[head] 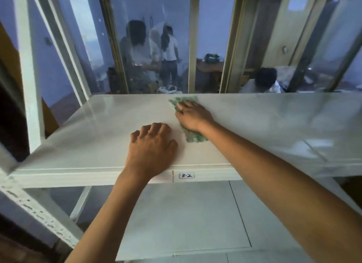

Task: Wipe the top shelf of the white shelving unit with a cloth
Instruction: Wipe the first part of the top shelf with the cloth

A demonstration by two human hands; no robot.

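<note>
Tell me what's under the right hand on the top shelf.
A green cloth lies under the right hand on the top shelf, showing beyond the fingers and at the wrist. Its middle and the shelf beneath are covered.

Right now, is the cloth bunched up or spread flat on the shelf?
Spread flat: the green cloth lies stretched under the right hand on the top shelf.
</note>
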